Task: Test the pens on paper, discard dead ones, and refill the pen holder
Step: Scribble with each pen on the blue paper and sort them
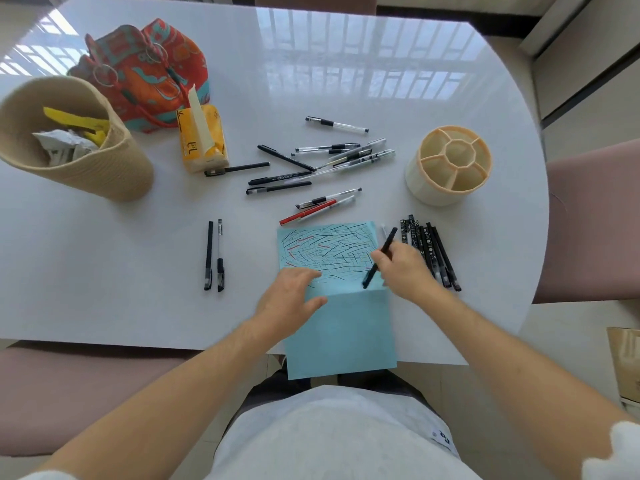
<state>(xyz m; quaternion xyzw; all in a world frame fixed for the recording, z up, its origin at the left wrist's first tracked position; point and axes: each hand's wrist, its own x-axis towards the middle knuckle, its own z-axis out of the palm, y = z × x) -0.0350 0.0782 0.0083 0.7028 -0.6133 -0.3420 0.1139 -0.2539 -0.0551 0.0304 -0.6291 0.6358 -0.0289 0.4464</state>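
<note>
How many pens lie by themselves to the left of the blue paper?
2: a black capped pen and a clear-barrelled pen with black cap, side by side on the white table, left of the scribbled blue paper sheet. None seem hidden.

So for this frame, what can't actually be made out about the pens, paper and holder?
Head view only:
- Pen tip in the right hand: too small to tell whether it marks the blue paper.
- Scribbles under the left hand: covered.
- Pen holder compartment floors: hidden by its walls.
- Basket contents: crumpled, unclear.
</note>
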